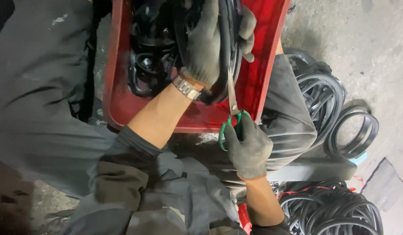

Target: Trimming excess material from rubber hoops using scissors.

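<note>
No packages, labels, signs or screens

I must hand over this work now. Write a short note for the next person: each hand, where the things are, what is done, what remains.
Left hand, gloved: grips a black rubber ring over the red crate.
Right hand, gloved: holds green-handled scissors, blades pointing up at the ring.
More black rings lie in the crate and in piles on the floor to the right.
Done: not clear how many rings are trimmed.
Left: whether this ring is cut yet cannot be seen.
</note>
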